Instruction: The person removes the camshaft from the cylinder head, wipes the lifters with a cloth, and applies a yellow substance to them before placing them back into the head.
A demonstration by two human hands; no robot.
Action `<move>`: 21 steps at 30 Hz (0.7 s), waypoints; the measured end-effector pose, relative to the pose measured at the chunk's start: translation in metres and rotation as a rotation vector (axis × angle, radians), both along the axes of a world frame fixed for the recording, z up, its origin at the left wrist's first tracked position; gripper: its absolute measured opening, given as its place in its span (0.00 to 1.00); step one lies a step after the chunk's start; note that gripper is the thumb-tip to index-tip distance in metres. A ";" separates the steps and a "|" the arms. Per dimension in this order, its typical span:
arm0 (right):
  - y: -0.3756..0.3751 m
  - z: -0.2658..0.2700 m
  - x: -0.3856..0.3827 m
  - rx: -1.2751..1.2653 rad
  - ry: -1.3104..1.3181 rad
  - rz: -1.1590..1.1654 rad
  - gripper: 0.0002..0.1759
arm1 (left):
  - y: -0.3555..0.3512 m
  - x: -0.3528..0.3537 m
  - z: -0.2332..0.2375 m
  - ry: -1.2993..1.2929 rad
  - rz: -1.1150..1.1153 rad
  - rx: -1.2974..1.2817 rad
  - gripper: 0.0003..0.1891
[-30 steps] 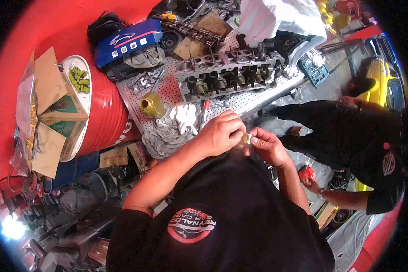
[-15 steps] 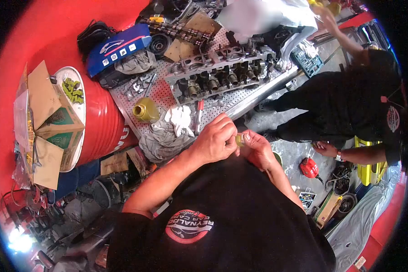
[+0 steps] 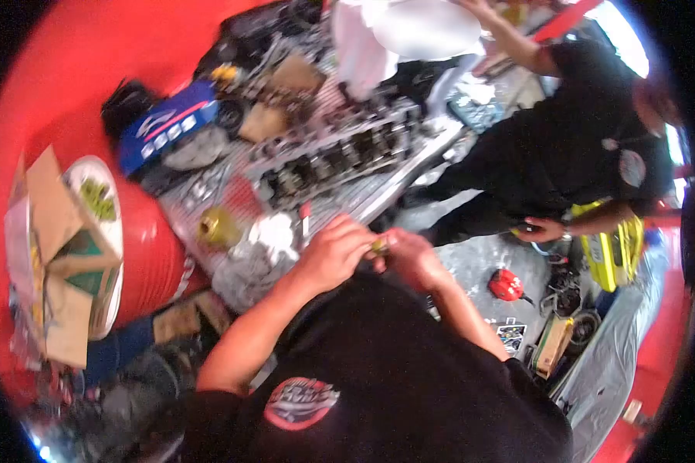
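In the head view a small yellowish piece, blurred and partly hidden by fingers, is held in front of my chest. My left hand is closed, its fingertips against the piece from the left. From the other side my right hand pinches it between thumb and fingers. Just beyond my hands, on the perforated metal bench, lie a white cloth and a grey rag. A yellow bottle with an uncapped mouth lies left of them. Farther back rests a metal cylinder head.
A blue box and greasy parts crowd the bench's back left. At left, a red drum carries an opened cardboard box. Another person in black stands at right, near a red container and a yellow case.
The whole view has shifted and blurred, with the bench moving left in it. My hands stay together around the small piece. The other person's raised arm has moved left in view.
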State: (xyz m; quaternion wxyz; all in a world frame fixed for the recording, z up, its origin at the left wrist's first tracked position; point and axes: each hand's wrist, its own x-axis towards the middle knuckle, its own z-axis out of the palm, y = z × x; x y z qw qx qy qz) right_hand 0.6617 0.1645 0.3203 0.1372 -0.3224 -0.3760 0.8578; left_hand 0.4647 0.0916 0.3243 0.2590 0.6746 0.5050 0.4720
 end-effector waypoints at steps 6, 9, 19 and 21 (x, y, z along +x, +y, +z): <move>-0.003 -0.016 0.005 -0.047 0.088 -0.012 0.12 | -0.003 0.007 0.020 0.011 -0.016 -0.053 0.08; -0.004 -0.022 0.004 -0.024 0.135 0.046 0.13 | -0.002 0.005 0.011 0.012 -0.021 -0.080 0.09; -0.013 -0.026 0.005 -0.211 0.248 0.069 0.14 | -0.006 0.013 0.028 0.219 -0.091 0.067 0.12; -0.014 -0.022 0.006 -0.260 0.251 0.038 0.14 | -0.005 0.015 0.031 0.269 -0.098 0.094 0.14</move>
